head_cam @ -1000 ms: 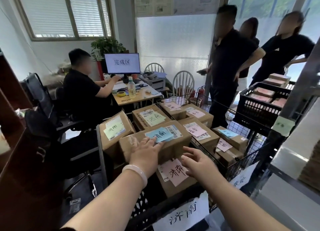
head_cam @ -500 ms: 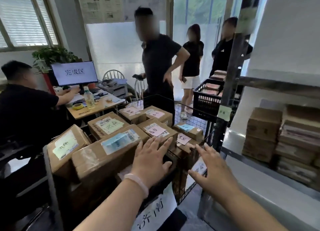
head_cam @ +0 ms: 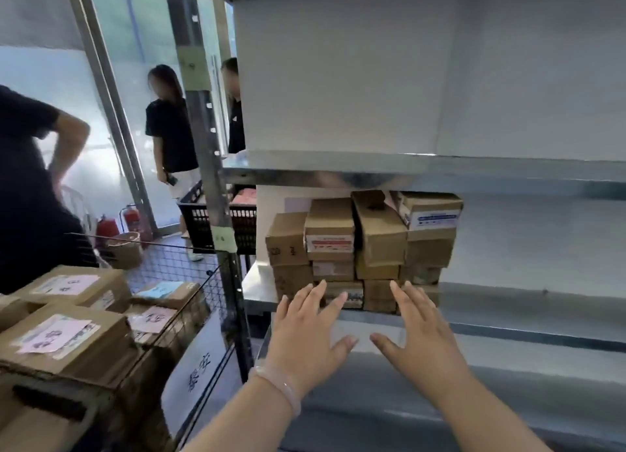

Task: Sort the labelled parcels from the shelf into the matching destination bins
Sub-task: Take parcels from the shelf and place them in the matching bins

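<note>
A stack of brown cardboard parcels (head_cam: 364,245) fills the left end of a metal shelf (head_cam: 508,299). My left hand (head_cam: 306,333) and my right hand (head_cam: 415,329) are both stretched toward the stack's bottom row, fingers spread and straight, holding nothing. Their fingertips reach the front of the lowest parcels; whether they touch is unclear. At the lower left, wire bins (head_cam: 189,302) hold several labelled parcels (head_cam: 67,339) with pink and blue notes. A white destination sign (head_cam: 196,367) hangs on a bin's front.
The shelf's grey upright post (head_cam: 210,180) stands between bins and parcels. A black plastic crate (head_cam: 216,228) sits behind it. Three people stand at the left and rear; red fire extinguishers (head_cam: 130,219) are on the floor. The shelf's right part is bare.
The view has swung right from the bins to the shelf. Both hands left the parcel in the bin and now reach toward the stacked parcels on the shelf.
</note>
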Tool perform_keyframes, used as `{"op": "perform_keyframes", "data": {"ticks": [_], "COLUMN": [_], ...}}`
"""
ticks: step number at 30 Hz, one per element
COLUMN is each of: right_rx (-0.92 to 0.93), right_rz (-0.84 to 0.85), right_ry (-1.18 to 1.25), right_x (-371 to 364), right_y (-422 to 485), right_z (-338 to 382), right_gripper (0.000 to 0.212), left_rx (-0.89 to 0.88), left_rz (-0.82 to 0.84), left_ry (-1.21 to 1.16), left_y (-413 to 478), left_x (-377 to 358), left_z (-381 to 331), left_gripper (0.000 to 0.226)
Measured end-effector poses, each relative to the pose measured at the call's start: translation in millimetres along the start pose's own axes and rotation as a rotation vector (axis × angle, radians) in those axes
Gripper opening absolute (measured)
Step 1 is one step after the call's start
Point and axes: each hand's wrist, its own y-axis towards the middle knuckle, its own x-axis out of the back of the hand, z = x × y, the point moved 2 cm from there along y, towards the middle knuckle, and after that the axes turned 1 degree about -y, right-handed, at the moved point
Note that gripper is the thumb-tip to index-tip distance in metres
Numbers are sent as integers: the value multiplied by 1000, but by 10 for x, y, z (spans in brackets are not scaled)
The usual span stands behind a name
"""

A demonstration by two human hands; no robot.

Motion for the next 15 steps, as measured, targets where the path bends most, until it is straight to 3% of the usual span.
{"op": "perform_keyframes", "data": {"ticks": [9, 15], "right_rx": [-109, -61], "right_rz": [-16, -116], "right_ry": [152, 285], "right_x": [429, 731], "right_y": [512, 1258], "right_z": [-1114, -1501], "right_gripper": [90, 78], "left_rx": [-88, 1], "left_rz": [10, -72], "left_ry": [-129, -239], "left_y": [863, 1497], "left_x": [-259, -194], "left_z": [-1065, -1414], "left_gripper": [69, 73]}}
